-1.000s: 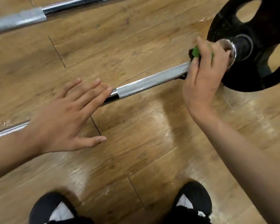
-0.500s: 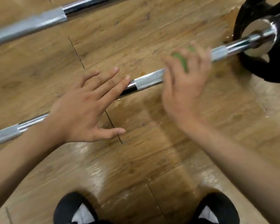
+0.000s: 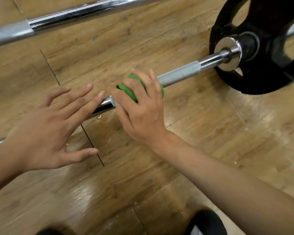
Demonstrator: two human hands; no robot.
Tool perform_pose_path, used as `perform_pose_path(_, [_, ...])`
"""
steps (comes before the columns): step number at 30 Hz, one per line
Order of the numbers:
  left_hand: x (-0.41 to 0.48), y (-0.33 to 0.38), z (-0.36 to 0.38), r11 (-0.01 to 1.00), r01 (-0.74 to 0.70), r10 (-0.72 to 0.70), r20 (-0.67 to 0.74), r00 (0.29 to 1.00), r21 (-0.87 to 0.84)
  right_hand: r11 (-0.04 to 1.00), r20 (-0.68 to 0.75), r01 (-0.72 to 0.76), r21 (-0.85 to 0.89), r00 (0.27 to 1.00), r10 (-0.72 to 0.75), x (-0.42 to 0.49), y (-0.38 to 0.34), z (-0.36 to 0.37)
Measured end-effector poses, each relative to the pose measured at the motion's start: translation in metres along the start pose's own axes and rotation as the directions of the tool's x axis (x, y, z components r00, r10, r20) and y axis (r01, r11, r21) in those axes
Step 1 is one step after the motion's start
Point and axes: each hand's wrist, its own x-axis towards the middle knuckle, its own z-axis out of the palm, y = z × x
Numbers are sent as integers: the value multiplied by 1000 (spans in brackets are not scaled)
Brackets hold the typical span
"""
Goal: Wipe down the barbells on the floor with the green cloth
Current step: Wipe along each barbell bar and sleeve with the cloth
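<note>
A steel barbell lies across the wooden floor, its right end carrying a black weight plate. My right hand wraps the green cloth around the bar near its middle, where the knurled grip meets the smooth section. My left hand rests flat on the bar just left of that, fingers spread, holding nothing. The bar under both hands is hidden. A second barbell lies parallel farther away, near the top.
Wooden plank floor all around. My black shoes show at the bottom edge, the right one below my right forearm. The weight plate stands upright at the right.
My right hand has slid the green cloth leftward along the bar, from the collar by the plate to the middle near my left hand. The left hand has stayed on the bar.
</note>
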Motion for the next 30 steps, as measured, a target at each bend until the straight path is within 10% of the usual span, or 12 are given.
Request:
perform_pose_path(3, [0, 0, 0, 1000, 6, -6, 3, 1000, 7, 969, -27, 201, -143, 978, -207, 3, 74, -20])
perform_pose_path(9, [3, 2, -1, 999, 21, -20, -17, 1000, 30, 861, -322, -499, -96, 834, 447, 7, 81, -25])
perform_pose_path(16, [1, 0, -4, 998, 13, -14, 11, 1000, 57, 975, 24, 151, -161, 989, -149, -10, 42, -8])
perform_pose_path(24, [0, 3, -3, 999, -10, 9, 28, 1000, 49, 923, -117, -324, -208, 945, 305, -12, 58, -29])
perform_pose_path(30, [-4, 8, -3, 998, -49, 48, 42, 998, 32, 907, 18, -297, -299, 948, 317, -7, 47, -52])
